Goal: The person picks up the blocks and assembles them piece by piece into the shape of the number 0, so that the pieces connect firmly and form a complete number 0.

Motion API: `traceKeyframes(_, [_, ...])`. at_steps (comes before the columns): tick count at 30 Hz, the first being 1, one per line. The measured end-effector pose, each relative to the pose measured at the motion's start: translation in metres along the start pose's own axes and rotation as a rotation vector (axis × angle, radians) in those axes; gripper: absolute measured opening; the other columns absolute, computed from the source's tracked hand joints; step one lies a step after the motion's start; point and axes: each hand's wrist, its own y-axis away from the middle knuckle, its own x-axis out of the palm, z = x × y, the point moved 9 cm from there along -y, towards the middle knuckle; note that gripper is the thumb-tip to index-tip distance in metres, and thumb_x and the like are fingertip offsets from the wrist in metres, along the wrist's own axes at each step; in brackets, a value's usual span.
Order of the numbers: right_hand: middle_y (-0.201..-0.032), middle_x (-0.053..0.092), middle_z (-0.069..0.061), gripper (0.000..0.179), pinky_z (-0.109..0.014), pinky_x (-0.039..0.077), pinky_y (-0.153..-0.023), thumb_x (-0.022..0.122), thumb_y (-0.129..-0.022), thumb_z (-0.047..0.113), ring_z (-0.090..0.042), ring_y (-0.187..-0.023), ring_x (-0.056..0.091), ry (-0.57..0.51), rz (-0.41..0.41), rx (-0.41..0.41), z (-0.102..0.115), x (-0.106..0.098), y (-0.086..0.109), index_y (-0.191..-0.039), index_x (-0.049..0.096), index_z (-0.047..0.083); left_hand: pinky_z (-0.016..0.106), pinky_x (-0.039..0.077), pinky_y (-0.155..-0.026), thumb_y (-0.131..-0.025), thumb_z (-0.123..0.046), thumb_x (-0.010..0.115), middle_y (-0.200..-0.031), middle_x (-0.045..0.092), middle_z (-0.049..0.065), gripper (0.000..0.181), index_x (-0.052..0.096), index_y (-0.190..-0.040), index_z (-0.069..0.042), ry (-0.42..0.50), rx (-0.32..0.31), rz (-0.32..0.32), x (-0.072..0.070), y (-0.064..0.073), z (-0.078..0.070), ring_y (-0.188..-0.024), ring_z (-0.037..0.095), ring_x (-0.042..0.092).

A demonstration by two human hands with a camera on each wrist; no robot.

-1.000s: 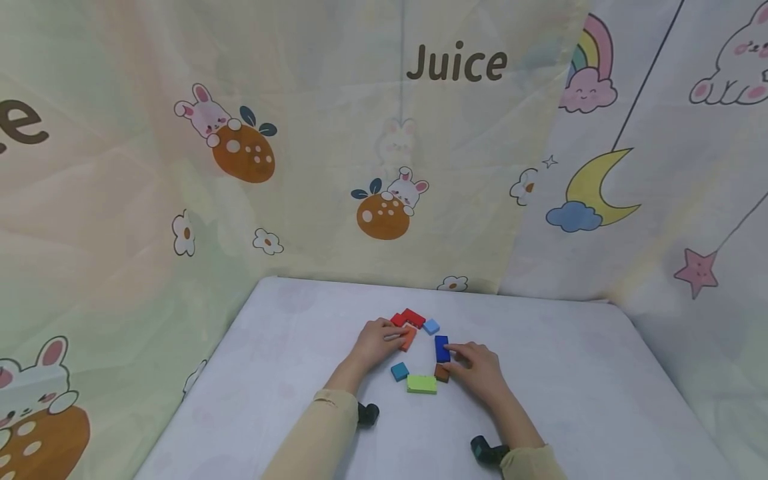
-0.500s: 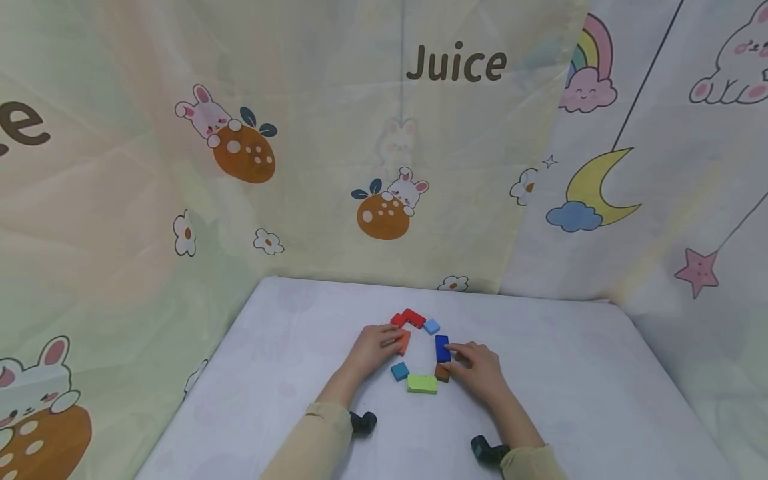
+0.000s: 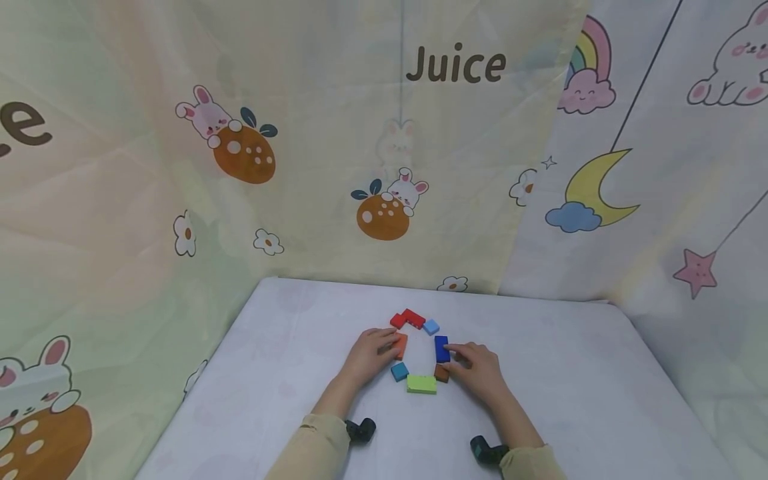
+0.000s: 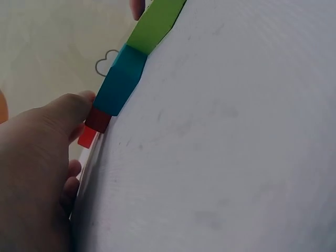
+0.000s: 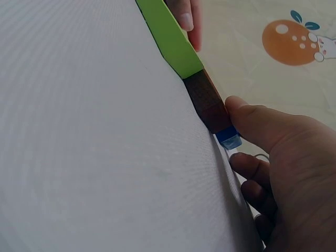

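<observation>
Several toy building blocks lie in a rough ring on the white table. At the ring's left side my left hand (image 3: 367, 357) pinches an orange block (image 3: 403, 343), its fingers partly covering it. A teal block (image 3: 399, 371) sits just below that one. My right hand (image 3: 480, 367) rests at the right side, with fingertips against a dark blue block (image 3: 441, 348) and the thumb by the small brown block (image 3: 441, 373). In the right wrist view, the thumb (image 5: 239, 107) lies along the row's outer side. A lime green block (image 3: 422, 385) forms the near side.
Two red blocks, one short (image 3: 398, 321) and one longer (image 3: 414, 318), and a light blue block (image 3: 431, 327) make up the ring's far end. The white tabletop (image 3: 576, 373) extends around them. Patterned cloth (image 3: 324, 200) hangs behind the table.
My left hand has drawn the orange block toward me and slightly left, away from the red blocks and closer to the teal one. The right hand has stayed in place.
</observation>
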Motion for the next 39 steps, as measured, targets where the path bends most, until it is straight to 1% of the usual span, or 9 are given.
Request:
traceKeyframes(6, [-0.102,0.067,0.006,0.048,-0.052,0.042,-0.097,0.076,-0.082,0.049,-0.019,-0.103,0.055,-0.005,-0.006,-0.006,-0.0002,0.0001,-0.0005,-0.125,0.067,0.029,0.048,0.04,-0.113,-0.096,-0.045,0.061,-0.147,0.053,-0.012,0.046,0.057,-0.139,-0.033,-0.026,0.002,0.005,0.0,0.0016,-0.0018,-0.141,0.025,0.042])
traceKeyframes(11, [-0.103,0.067,0.005,0.048,-0.053,0.041,-0.099,0.076,-0.083,0.049,-0.019,-0.104,0.055,-0.006,0.0,0.003,-0.0012,0.0009,-0.0006,-0.126,0.067,0.03,0.047,0.041,-0.112,-0.096,-0.044,0.062,-0.145,0.055,-0.011,0.045,0.058,-0.139,-0.033,-0.036,0.012,-0.01,-0.0009,0.0025,-0.0032,-0.14,0.023,0.044])
traceKeyframes(18, [-0.102,0.066,0.006,0.047,-0.054,0.041,-0.098,0.075,-0.083,0.048,-0.019,-0.103,0.055,0.001,0.007,0.003,-0.0009,0.0014,-0.0011,-0.125,0.066,0.03,0.043,0.042,-0.112,-0.095,-0.042,0.064,-0.14,0.058,-0.008,0.043,0.061,-0.135,-0.03,-0.01,0.005,-0.028,-0.0024,0.0032,-0.0025,-0.136,0.018,0.047])
traceKeyframes(23, [-0.103,0.066,0.005,0.047,-0.054,0.04,-0.099,0.075,-0.083,0.048,-0.019,-0.104,0.055,-0.005,0.009,0.005,0.0002,-0.0002,-0.0007,-0.126,0.066,0.03,0.044,0.043,-0.111,-0.094,-0.041,0.066,-0.139,0.059,-0.005,0.042,0.062,-0.133,-0.029,0.001,0.004,-0.046,-0.0041,0.0028,-0.0031,-0.134,0.02,0.049])
traceKeyframes(30, [-0.102,0.066,0.004,0.048,-0.054,0.04,-0.098,0.075,-0.083,0.049,-0.021,-0.104,0.055,0.001,0.008,0.002,-0.0007,-0.0001,-0.0015,-0.126,0.066,0.029,0.044,0.042,-0.111,-0.095,-0.043,0.064,-0.142,0.057,-0.007,0.046,0.059,-0.138,-0.028,-0.058,0.03,-0.039,-0.0036,0.0024,-0.006,-0.136,0.021,0.047])
traceKeyframes(32, [-0.102,0.066,0.004,0.049,-0.054,0.041,-0.097,0.074,-0.083,0.05,-0.021,-0.103,0.055,0.0,0.006,0.0,-0.001,-0.0001,-0.0015,-0.126,0.066,0.028,0.044,0.043,-0.111,-0.094,-0.042,0.064,-0.142,0.058,-0.007,0.046,0.059,-0.137,-0.028,-0.058,0.032,-0.041,-0.004,0.0026,-0.0066,-0.136,0.021,0.048])
traceKeyframes(39, [-0.103,0.066,0.004,0.047,-0.053,0.042,-0.097,0.075,-0.083,0.047,-0.02,-0.105,0.055,0.002,0.003,0.002,-0.0009,0.0006,0.0002,-0.126,0.066,0.029,0.043,0.043,-0.11,-0.094,-0.043,0.065,-0.14,0.058,-0.005,0.045,0.06,-0.136,-0.028,-0.018,0.0,-0.038,-0.0046,0.0042,-0.0054,-0.135,0.02,0.049])
